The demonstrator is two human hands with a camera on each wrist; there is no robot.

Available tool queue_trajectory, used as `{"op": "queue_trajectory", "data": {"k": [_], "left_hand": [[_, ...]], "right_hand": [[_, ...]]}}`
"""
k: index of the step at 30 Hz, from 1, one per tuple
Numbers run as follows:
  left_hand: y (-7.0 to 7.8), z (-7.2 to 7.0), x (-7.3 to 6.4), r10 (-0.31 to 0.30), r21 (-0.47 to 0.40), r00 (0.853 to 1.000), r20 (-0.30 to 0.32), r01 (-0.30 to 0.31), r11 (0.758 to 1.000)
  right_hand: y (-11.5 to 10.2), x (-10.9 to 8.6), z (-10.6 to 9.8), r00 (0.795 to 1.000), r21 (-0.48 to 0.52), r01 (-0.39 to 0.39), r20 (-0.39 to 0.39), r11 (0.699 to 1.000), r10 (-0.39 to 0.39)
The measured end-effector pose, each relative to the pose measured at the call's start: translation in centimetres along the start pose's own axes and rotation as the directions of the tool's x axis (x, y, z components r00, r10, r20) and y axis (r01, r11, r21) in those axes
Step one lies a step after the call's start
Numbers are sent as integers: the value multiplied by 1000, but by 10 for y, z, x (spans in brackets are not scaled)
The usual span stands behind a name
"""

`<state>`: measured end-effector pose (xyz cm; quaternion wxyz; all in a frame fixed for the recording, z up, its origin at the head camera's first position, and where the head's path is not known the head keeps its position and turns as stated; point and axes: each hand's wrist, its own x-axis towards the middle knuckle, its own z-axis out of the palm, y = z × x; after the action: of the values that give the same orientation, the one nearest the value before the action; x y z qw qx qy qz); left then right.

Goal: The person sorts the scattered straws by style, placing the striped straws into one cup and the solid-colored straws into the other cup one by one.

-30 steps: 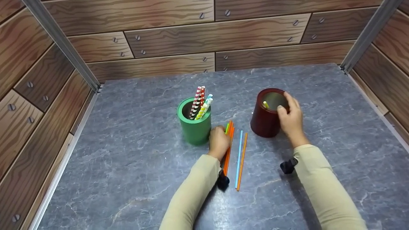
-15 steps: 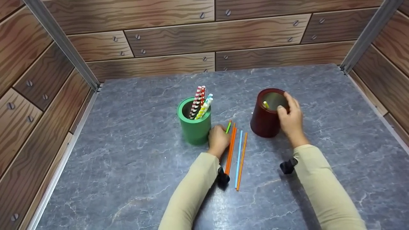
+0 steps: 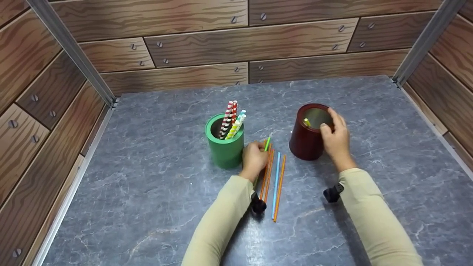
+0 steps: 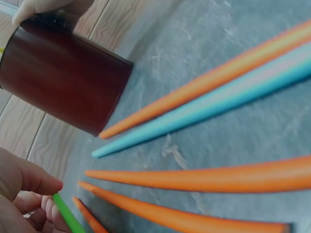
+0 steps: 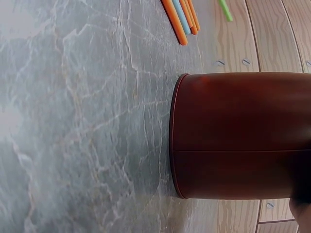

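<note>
Between the thumb and fingers of my left hand [image 3: 254, 159] is a green straw [image 3: 267, 143], its top end raised and tilted in the left wrist view. That hand is just right of a green cup [image 3: 226, 153]. My right hand [image 3: 337, 139] grips the rim of a dark red cup [image 3: 306, 144], which stands upright; a yellow-green straw [image 3: 307, 122] leans inside it. Several orange straws [image 3: 266, 179] lie beside my left hand, partly covered by it. A blue straw [image 3: 276, 186] and another orange straw [image 3: 281, 181] lie between the two cups.
Patterned paper straws [image 3: 227, 118] stand in the green cup. The grey marbled table [image 3: 147, 177] is enclosed by wood-print walls [image 3: 196, 48] at the back and sides. Each wrist carries a small black camera [image 3: 333, 193].
My left hand has drawn the green straw away from the orange ones and lifted its top end slightly. The orange straws shifted a little. My right hand stays on the dark red cup.
</note>
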<state>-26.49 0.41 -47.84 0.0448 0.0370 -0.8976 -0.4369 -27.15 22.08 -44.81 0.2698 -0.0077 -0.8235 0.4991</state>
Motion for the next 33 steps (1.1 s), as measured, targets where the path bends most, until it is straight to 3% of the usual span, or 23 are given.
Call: {"op": "queue_trajectory", "data": {"k": [11, 22, 25, 33], "left_hand": [[22, -10, -3, 26, -110, 999, 32, -23, 994], [44, -23, -7, 112, -266, 991, -77, -129, 955], [50, -26, -8, 149, -334, 982, -118, -180, 925], [63, -33, -8, 199, -522, 948, -250, -305, 796]], "right_hand": [[0, -1, 0, 1000, 2, 18, -22, 1000, -18], [0, -1, 1, 999, -1, 25, -21, 1000, -25], [0, -1, 1, 1000, 1, 24, -20, 1000, -24], [0, 0, 1, 999, 4, 28, -17, 1000, -28]]}}
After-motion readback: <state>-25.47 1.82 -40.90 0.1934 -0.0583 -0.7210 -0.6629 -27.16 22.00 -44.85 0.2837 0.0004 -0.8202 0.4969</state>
